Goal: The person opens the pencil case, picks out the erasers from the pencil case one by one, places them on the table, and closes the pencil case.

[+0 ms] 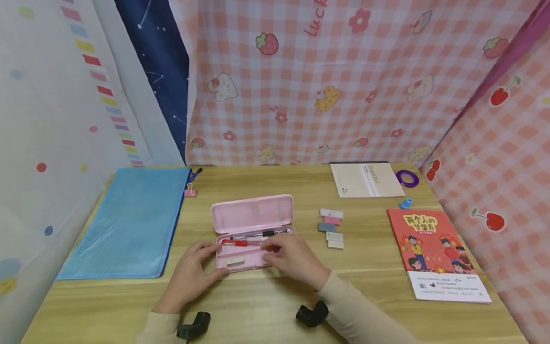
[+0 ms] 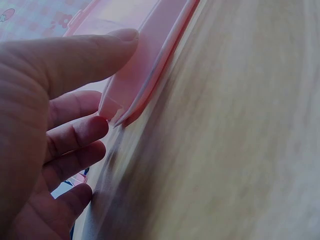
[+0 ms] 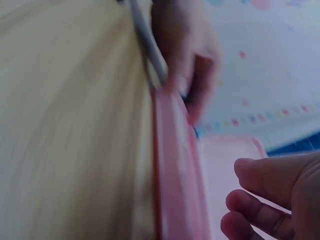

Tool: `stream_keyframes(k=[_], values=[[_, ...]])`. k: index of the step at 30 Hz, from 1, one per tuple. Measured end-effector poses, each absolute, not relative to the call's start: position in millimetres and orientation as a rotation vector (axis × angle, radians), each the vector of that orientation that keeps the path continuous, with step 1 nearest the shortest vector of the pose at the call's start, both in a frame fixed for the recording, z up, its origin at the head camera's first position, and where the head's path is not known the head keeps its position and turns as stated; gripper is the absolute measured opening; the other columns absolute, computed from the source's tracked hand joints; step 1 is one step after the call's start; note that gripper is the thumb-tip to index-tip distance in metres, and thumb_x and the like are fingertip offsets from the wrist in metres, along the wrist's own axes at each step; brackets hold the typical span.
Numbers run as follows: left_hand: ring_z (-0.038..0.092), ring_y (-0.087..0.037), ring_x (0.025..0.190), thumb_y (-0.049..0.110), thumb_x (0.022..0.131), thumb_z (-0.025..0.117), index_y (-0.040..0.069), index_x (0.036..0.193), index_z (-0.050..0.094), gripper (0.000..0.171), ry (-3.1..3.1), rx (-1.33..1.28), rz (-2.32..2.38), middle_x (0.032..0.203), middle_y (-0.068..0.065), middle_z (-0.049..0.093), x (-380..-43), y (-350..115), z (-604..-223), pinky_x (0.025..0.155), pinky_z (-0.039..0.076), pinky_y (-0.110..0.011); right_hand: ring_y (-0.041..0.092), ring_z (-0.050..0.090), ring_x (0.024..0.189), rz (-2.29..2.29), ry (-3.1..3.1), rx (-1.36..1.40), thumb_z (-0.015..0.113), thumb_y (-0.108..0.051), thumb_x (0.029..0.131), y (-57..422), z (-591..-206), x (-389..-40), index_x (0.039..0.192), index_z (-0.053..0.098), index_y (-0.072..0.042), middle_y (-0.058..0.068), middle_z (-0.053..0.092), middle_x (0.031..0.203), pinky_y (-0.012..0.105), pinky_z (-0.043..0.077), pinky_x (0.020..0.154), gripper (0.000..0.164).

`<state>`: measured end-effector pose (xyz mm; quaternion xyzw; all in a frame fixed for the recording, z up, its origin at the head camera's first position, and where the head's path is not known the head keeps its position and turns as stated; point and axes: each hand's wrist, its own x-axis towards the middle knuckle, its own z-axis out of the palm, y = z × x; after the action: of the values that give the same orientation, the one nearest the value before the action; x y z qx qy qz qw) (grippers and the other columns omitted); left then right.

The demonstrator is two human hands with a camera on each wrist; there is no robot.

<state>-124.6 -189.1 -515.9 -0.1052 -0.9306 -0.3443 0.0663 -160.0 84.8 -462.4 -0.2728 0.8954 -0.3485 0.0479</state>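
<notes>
A pink pencil case (image 1: 251, 216) lies with its lid raised toward the back. Inside are a black pen (image 1: 266, 233), a red-capped pen (image 1: 240, 242) and a small whitish eraser (image 1: 235, 261). My left hand (image 1: 193, 270) holds the case's front left corner, thumb along the front and fingers at the left end. In the left wrist view the fingertips meet the end of the tray (image 2: 145, 75). Over the tray's right part is my right hand (image 1: 296, 258), fingers bent beside the red-capped pen's clear end. In the right wrist view its thumb and fingers stand apart, nothing showing between them.
Several erasers (image 1: 326, 227) lie right of the case. Farther right are a red book (image 1: 434, 243), a blue bottle-shaped item (image 1: 406, 204), a beige notebook (image 1: 352, 181) and a purple ring (image 1: 407, 178). At left lie a blue folder (image 1: 129, 224) and a pink binder clip (image 1: 190, 193).
</notes>
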Motion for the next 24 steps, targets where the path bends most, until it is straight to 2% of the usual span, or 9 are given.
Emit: stream_keyframes(k=[4,9,19,24], values=[[0.054,-0.026,0.112,0.035,0.07,0.086,0.005,0.12,0.066,0.061,-2.799,-0.333,-1.046,0.117,-0.004,0.058,-125,-189,-516,0.097,0.044,-0.048,0.005,0.058,0.079,-0.887,2.741,-0.953,0.07,-0.021,0.087,48,-472,-165,0.101,0.075,-0.017,-0.009,0.068,0.089,0.022,0.048,0.072,0.016],[0.054,-0.025,0.112,0.032,0.07,0.087,0.005,0.12,0.066,0.06,-2.795,-0.328,-1.058,0.118,-0.005,0.058,-125,-190,-515,0.097,0.045,-0.048,0.004,0.062,0.084,-0.735,2.767,-1.013,0.07,-0.019,0.087,27,-478,-168,0.103,0.076,-0.019,-0.01,0.071,0.094,0.023,0.05,0.076,0.018],[0.054,-0.029,0.113,0.031,0.07,0.087,0.004,0.12,0.067,0.06,-2.804,-0.301,-1.055,0.119,-0.008,0.058,-125,-188,-511,0.097,0.045,-0.05,0.004,0.065,0.088,-0.603,2.771,-1.181,0.072,-0.025,0.087,24,-477,-172,0.101,0.077,-0.023,-0.012,0.071,0.096,0.022,0.05,0.08,0.014],[0.054,-0.029,0.113,0.031,0.07,0.087,0.004,0.119,0.067,0.06,-2.801,-0.314,-1.048,0.119,-0.009,0.059,-125,-187,-513,0.097,0.045,-0.05,0.004,0.065,0.087,-0.584,2.778,-1.179,0.071,-0.026,0.088,25,-479,-171,0.1,0.077,-0.023,-0.012,0.071,0.094,0.022,0.051,0.08,0.014]])
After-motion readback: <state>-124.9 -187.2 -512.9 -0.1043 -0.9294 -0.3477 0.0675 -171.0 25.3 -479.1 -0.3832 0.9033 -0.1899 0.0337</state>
